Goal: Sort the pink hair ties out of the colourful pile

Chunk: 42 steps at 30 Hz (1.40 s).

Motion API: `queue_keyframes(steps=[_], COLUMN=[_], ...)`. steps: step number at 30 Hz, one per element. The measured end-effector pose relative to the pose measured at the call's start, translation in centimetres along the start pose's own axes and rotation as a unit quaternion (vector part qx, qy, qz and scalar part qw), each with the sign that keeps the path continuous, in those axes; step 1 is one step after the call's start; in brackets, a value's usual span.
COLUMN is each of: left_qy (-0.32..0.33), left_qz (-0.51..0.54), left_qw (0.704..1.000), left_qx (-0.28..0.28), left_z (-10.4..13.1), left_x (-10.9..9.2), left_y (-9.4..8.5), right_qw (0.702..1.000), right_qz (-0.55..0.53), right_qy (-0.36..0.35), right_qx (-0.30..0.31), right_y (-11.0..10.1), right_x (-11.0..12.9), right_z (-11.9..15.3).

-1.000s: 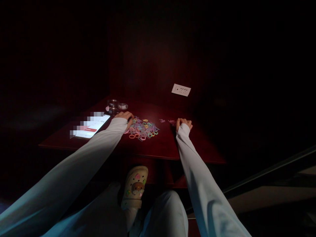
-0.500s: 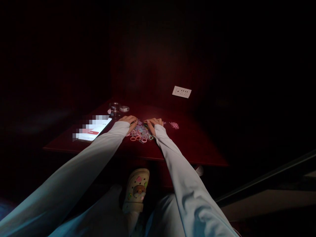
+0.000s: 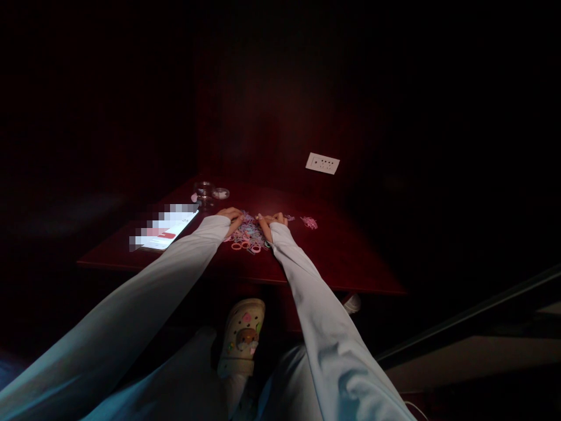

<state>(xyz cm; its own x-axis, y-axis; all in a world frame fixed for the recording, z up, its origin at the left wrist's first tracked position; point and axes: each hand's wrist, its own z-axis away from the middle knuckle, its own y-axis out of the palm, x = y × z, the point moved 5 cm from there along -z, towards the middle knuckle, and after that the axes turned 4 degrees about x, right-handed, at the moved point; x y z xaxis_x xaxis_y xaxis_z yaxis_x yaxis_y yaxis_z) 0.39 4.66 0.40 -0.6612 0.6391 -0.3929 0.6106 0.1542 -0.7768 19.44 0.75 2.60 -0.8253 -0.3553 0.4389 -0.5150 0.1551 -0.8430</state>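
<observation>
A pile of small pastel hair ties and clips [image 3: 249, 233] lies on the dark red table, with pink and orange rings along its near edge. My left hand [image 3: 231, 217] is at the left side of the pile, fingers curled, thumb near the fingertips. On the right side of the pile is my right hand [image 3: 270, 224], with thumb and fingers pinched together. Whatever either hand pinches is too small and dark to name. Just past my right hand sits a little purple group [image 3: 289, 217], and farther right a separate small heap of pink pieces [image 3: 310, 223].
A lit phone [image 3: 169, 231] lies on the table [image 3: 342, 257] at the left. Behind it stand a clear jar [image 3: 204, 193] and a round clear lid [image 3: 221, 193]. A white socket plate [image 3: 322, 163] is on the back wall. Below the table edge shows a clog [image 3: 242, 336].
My right hand has drawn slightly left and its fingers have come together in a pinch. My left hand has shifted only a little over the pile's left side.
</observation>
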Motion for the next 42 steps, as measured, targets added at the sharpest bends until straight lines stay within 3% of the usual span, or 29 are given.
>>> queue_keyframes(steps=[8, 13, 19, 25, 32, 42], left_qy=[-0.002, -0.003, 0.002, -0.011, -0.018, -0.035], left_qz=[0.017, 0.017, 0.026, 0.035, 0.028, 0.027], left_qw=[1.0, 1.0, 0.999, 0.997, 0.997, 0.998], left_qx=[-0.015, -0.008, -0.032, -0.061, -0.068, -0.043], left_z=[0.1, -0.1, -0.2, -0.6, -0.6, -0.5], left_x=[-0.9, -0.9, -0.5, 0.4, 0.4, -0.3], left_y=[0.2, 0.1, 0.5, 1.6, 1.5, 1.1], right_qw=[0.999, 0.998, 1.0, 1.0, 1.0, 0.999], right_qz=[-0.024, -0.037, -0.006, 0.0, 0.006, -0.011], right_qy=[0.022, 0.049, 0.015, 0.023, 0.029, 0.034], right_qx=[-0.032, -0.024, -0.016, -0.001, 0.006, -0.007], right_y=[-0.5, -0.6, 0.3, 0.8, 1.0, 0.9], right_x=[0.3, 0.5, 0.7, 0.2, 0.3, 0.3], right_z=[0.0, -1.6, -3.5, -3.2, -3.2, -2.9])
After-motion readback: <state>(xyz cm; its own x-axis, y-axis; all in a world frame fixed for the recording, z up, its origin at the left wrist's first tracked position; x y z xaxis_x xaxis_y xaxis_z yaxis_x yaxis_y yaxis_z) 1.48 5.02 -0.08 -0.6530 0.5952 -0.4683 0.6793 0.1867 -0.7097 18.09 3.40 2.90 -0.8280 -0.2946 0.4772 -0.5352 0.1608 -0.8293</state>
